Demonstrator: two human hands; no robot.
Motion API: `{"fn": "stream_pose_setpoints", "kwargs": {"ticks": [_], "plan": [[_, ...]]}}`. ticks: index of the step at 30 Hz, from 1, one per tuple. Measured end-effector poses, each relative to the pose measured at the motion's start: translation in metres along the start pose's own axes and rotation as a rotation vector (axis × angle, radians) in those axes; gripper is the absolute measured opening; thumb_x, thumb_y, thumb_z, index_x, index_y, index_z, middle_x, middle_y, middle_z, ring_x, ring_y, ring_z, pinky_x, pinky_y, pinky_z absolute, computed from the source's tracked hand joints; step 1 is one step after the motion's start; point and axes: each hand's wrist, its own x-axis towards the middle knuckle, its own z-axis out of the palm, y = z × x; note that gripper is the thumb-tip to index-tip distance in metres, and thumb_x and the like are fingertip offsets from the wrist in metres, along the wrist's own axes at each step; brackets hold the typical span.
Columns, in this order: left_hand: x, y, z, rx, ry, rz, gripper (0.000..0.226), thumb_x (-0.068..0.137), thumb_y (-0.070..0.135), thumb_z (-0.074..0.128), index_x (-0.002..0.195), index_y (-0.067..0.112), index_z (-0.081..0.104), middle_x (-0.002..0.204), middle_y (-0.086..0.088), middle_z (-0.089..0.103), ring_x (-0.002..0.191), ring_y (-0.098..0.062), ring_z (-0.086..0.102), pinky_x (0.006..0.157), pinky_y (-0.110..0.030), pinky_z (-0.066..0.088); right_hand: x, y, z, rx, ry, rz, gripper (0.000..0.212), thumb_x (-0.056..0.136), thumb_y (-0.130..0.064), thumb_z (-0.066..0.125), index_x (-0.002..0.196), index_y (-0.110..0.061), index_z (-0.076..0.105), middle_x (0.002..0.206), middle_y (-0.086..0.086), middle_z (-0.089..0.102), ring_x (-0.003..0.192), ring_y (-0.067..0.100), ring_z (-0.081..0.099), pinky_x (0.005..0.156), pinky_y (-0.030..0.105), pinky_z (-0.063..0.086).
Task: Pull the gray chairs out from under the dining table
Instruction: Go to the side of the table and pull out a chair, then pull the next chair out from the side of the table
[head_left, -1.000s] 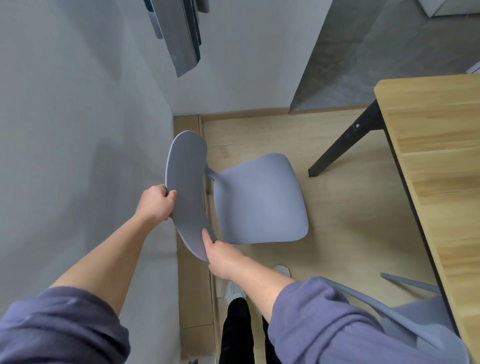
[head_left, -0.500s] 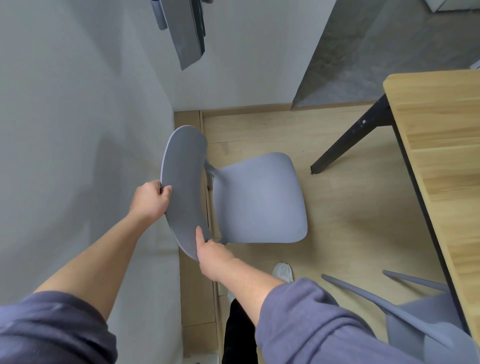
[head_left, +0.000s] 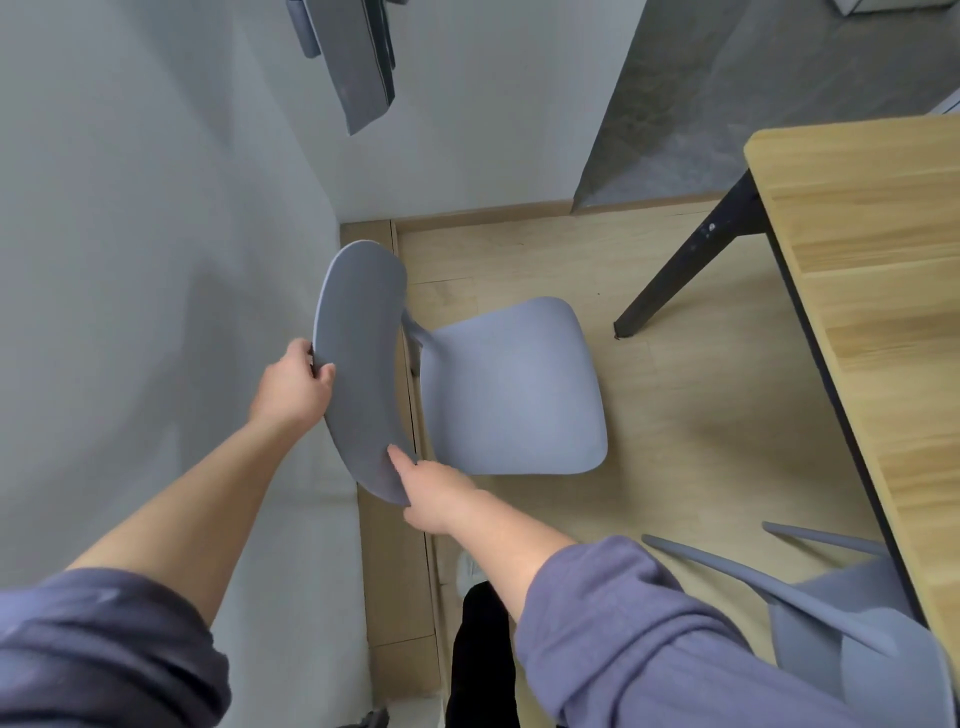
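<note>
A gray chair (head_left: 511, 387) stands on the wooden floor, well clear of the dining table (head_left: 872, 291), its backrest close to the left wall. My left hand (head_left: 293, 387) grips the backrest's left edge. My right hand (head_left: 434, 493) holds the backrest's lower right end, thumb on its face. A second gray chair (head_left: 852, 623) sits at the lower right, partly under the table's edge, with my right sleeve covering part of it.
The gray wall (head_left: 156, 260) runs along the left, right behind the held chair. A black table leg (head_left: 685, 265) slants to the floor beyond the seat. My foot and dark trouser leg (head_left: 480, 654) are below. A dark object (head_left: 358, 57) hangs on the wall above.
The chair and both hands have shifted slightly left toward the wall, and the table has slid right in view. Both grips on the backrest stay the same.
</note>
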Motion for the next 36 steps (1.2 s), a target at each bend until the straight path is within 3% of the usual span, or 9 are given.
{"fn": "stream_pose_setpoints", "kwargs": {"ticks": [2,5,8,12,18,23,31,34,36], "plan": [[-0.013,0.003,0.003,-0.013,-0.001,-0.008,0.048,0.092,0.023,0.053,0.136,0.014,0.038,0.118,-0.017,0.063,0.108,-0.038,0.058,0.084,-0.041,0.048,-0.009,0.014,-0.006,-0.003,0.017,0.009,0.082,0.09,-0.004,0.045,0.153,-0.032,0.001,0.132,0.01,0.05,0.11,0.035,0.057,0.078,0.04,0.05],[-0.034,0.006,0.011,-0.048,0.012,0.014,0.068,0.087,0.021,0.058,0.146,0.018,0.023,0.134,-0.014,0.055,0.117,-0.038,0.055,0.09,-0.046,0.049,-0.033,0.044,-0.018,-0.034,0.075,0.038,0.079,0.09,-0.005,0.042,0.153,-0.033,0.003,0.141,0.005,0.046,0.12,0.033,0.052,0.087,0.04,0.047],[-0.061,0.015,0.021,-0.036,0.047,-0.003,0.074,0.088,0.02,0.059,0.149,0.017,0.018,0.146,-0.013,0.039,0.124,-0.038,0.05,0.093,-0.048,0.045,-0.065,0.081,-0.03,-0.063,0.144,0.051,0.076,0.092,-0.01,0.044,0.153,-0.032,0.004,0.148,0.005,0.041,0.126,0.033,0.049,0.097,0.043,0.045],[-0.098,0.026,0.039,0.035,0.06,-0.091,0.076,0.09,0.019,0.058,0.152,0.014,0.015,0.161,-0.009,0.011,0.136,-0.037,0.037,0.104,-0.048,0.038,-0.111,0.126,-0.035,-0.08,0.214,0.074,0.074,0.094,-0.014,0.045,0.154,-0.031,0.006,0.151,0.005,0.038,0.129,0.03,0.048,0.099,0.04,0.044],[-0.197,0.052,0.098,0.021,0.067,-0.056,0.073,0.089,0.016,0.058,0.15,0.006,0.02,0.158,-0.014,0.018,0.144,-0.029,0.022,0.111,-0.046,0.031,-0.208,0.193,-0.009,-0.083,0.319,0.03,0.072,0.094,-0.016,0.047,0.154,-0.03,0.008,0.154,0.001,0.034,0.129,0.028,0.046,0.097,0.038,0.041],[-0.296,0.075,0.169,-0.041,-0.057,0.08,0.066,0.085,0.015,0.06,0.144,0.005,0.033,0.146,-0.015,0.041,0.134,-0.031,0.041,0.108,-0.042,0.037,-0.286,0.246,0.016,-0.027,0.466,0.03,0.07,0.093,-0.015,0.048,0.153,-0.027,0.014,0.155,0.001,0.033,0.132,0.029,0.043,0.096,0.039,0.042],[-0.414,0.089,0.244,0.068,-0.261,0.204,0.056,0.088,0.019,0.055,0.142,0.012,0.041,0.147,-0.008,0.044,0.134,-0.024,0.042,0.107,-0.034,0.037,-0.376,0.318,0.075,0.083,0.606,0.145,0.067,0.092,-0.011,0.05,0.152,-0.022,0.021,0.156,0.004,0.034,0.139,0.025,0.036,0.109,0.037,0.036],[-0.446,0.081,0.259,0.12,-0.291,0.241,0.051,0.088,0.02,0.054,0.138,0.013,0.046,0.142,-0.007,0.049,0.128,-0.024,0.047,0.103,-0.032,0.039,-0.401,0.334,0.108,0.115,0.623,0.169,0.068,0.093,-0.009,0.049,0.153,-0.02,0.02,0.159,0.004,0.027,0.145,0.02,0.026,0.115,0.033,0.028],[-0.468,0.075,0.269,0.141,-0.29,0.27,0.049,0.089,0.019,0.053,0.137,0.013,0.046,0.141,-0.007,0.05,0.128,-0.024,0.047,0.101,-0.03,0.038,-0.418,0.34,0.136,0.162,0.626,0.191,0.07,0.093,-0.008,0.049,0.154,-0.022,0.016,0.161,0.004,0.02,0.146,0.021,0.026,0.111,0.034,0.033]]}}
